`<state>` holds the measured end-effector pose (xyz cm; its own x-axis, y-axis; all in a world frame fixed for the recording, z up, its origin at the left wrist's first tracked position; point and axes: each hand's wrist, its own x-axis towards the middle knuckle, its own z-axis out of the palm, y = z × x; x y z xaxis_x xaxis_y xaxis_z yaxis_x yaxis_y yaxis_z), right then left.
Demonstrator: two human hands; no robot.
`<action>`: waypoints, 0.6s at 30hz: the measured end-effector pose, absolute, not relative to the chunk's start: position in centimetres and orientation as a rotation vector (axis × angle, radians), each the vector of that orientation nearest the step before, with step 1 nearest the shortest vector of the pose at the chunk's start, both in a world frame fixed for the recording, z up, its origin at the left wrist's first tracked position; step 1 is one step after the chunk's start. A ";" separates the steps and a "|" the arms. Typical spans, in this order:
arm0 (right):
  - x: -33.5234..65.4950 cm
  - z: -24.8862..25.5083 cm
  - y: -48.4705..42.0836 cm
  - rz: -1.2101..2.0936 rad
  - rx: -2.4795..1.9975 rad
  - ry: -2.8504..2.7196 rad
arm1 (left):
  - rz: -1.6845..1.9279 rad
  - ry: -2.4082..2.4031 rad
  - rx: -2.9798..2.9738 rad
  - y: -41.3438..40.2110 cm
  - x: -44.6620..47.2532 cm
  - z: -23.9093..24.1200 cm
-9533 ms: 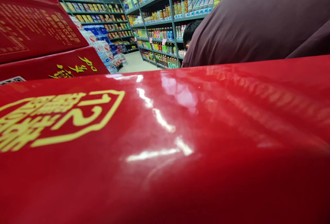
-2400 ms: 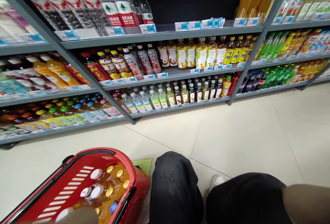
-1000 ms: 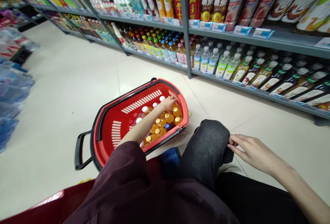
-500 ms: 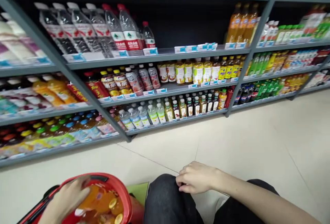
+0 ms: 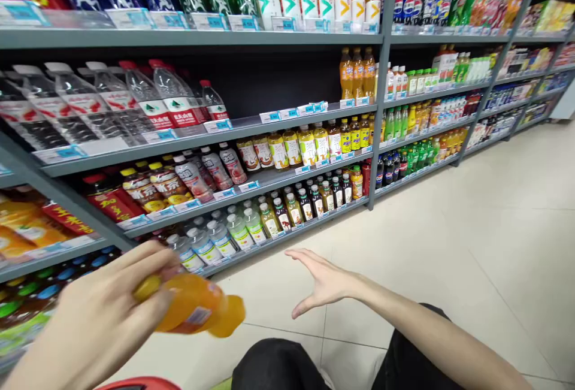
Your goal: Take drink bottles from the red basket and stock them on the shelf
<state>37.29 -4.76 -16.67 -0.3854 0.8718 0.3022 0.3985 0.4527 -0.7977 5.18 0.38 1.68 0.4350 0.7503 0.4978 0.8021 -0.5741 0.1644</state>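
Observation:
My left hand (image 5: 121, 300) grips an orange soda bottle (image 5: 193, 306) near its yellow cap. The bottle lies almost level, its base pointing right, and is slightly blurred. To the right of that base, my right hand (image 5: 321, 282) hangs in the air with thumb and fingers spread, holding nothing. At the bottom edge the rim of a red shopping basket (image 5: 139, 384) shows; its inside is out of view. Similar orange soda bottles (image 5: 357, 75) stand at the right end of the middle shelf.
Grey shelving (image 5: 269, 36) full of drinks runs across the view. Water bottles (image 5: 108, 102) fill the left of the middle shelf, with a dark gap beside them. Price tags (image 5: 291, 111) line the shelf edge. My knee (image 5: 278, 366) is above the tiled floor (image 5: 431, 246).
My left hand has come up out of the basket with an orange soda bottle. My right hand has left my knee and opened. The view has turned right and up.

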 end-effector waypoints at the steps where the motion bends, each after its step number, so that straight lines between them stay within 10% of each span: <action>1: 38.0 -16.6 -4.7 0.860 -1.057 -1.923 | -0.852 -1.279 -2.678 0.2 7.9 2.4; 18: 42.6 -17.5 -5.9 1.174 -0.884 -1.115 | -2.352 -0.329 -3.507 5.6 32.2 -0.2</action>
